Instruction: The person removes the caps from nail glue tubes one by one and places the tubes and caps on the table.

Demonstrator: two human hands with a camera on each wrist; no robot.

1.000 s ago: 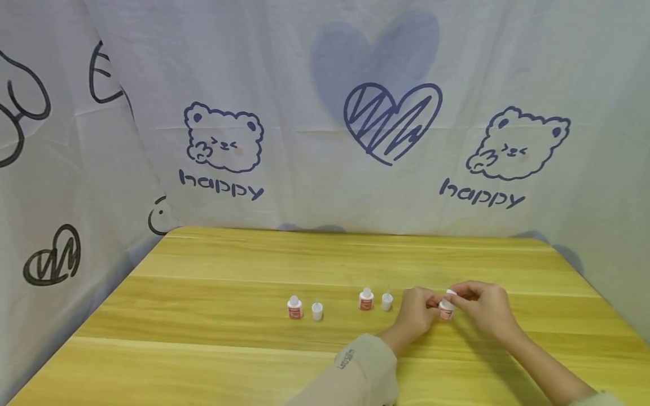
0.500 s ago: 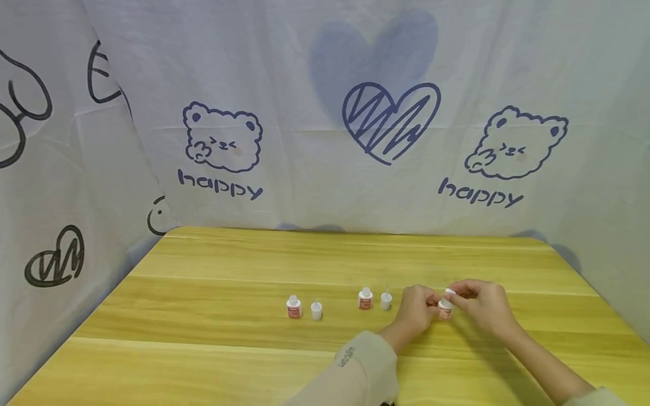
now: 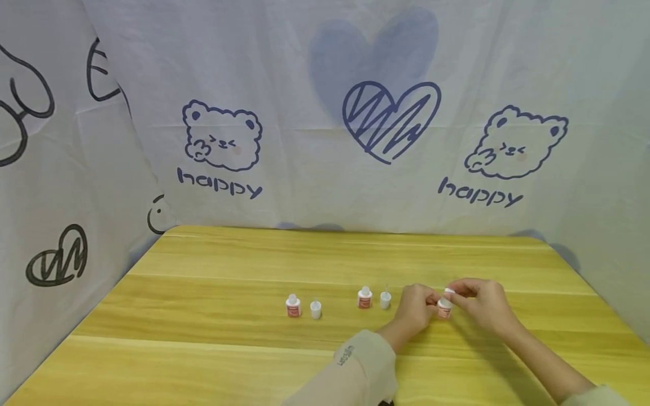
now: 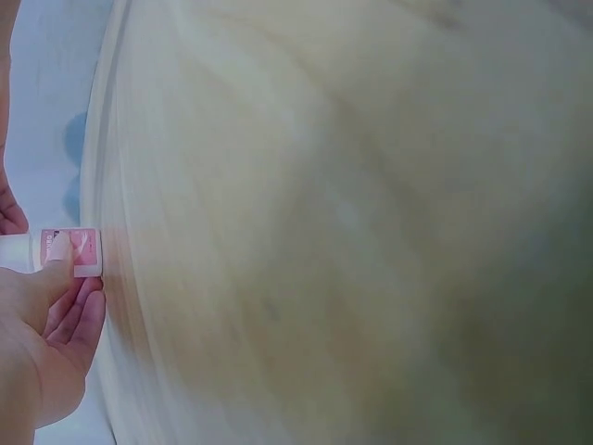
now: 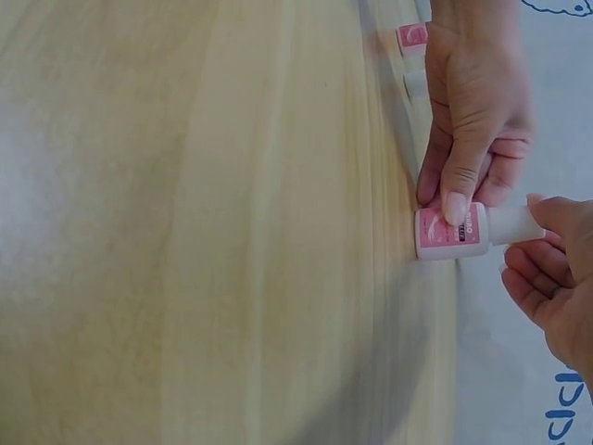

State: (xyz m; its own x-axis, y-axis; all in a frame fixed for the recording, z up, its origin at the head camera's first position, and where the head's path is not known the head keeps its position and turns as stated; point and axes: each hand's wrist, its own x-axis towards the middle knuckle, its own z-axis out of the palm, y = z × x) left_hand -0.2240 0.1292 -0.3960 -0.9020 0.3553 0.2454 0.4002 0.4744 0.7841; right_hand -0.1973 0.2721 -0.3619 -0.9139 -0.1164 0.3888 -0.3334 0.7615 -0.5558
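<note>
Between the two hands a small white glue bottle [image 3: 444,312] with a pink label stands upright on the table. My left hand [image 3: 416,309] grips its body from the left, the thumb lying across the label in the right wrist view. The bottle's white cap [image 5: 519,225] sits at the neck, pinched between the thumb and fingers of my right hand [image 3: 486,303]. From the left wrist, the bottle [image 4: 87,252] shows at the left edge, its base against the tabletop.
Left of the hands on the wooden table [image 3: 213,332], one matching bottle [image 3: 364,299] stands beside an upturned brush cap [image 3: 385,300]. Another bottle [image 3: 293,307] and brush cap [image 3: 315,309] stand farther left. A printed white cloth [image 3: 304,186] hangs behind the table.
Very little differs: the right hand's fingers have shifted slightly at the cap, while the left hand keeps holding the bottle in the same place.
</note>
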